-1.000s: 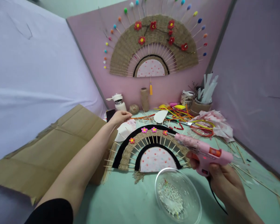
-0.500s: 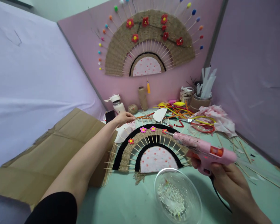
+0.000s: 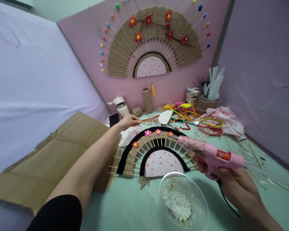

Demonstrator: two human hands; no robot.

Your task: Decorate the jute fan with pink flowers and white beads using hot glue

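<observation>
In my right hand (image 3: 236, 186) is a pink glue gun (image 3: 209, 154), its metal nozzle pointing left over the upper part of a woven fan (image 3: 128, 163). The fan lies on the table, with black bands, twine weaving, a dotted half-round centre (image 3: 163, 163) and thin sticks poking out. Pink flowers (image 3: 148, 132) and reddish ones (image 3: 135, 145) sit on its woven band. My left hand (image 3: 131, 121) reaches to the fan's far upper edge, fingers pinched together near the stick tips. Whatever is between those fingers is too small to make out.
A clear bowl of small white beads (image 3: 183, 202) stands in front of the fan. Cardboard (image 3: 62, 160) leans at left. Behind are a bottle (image 3: 122, 107), a twine ball (image 3: 137, 111), scissors (image 3: 199, 122) and colourful pipe cleaners (image 3: 180, 112). A larger fan (image 3: 120, 54) hangs on the wall.
The view has shifted slightly. Both hands hold nearly the same places, the glue gun still over the fan's upper right.
</observation>
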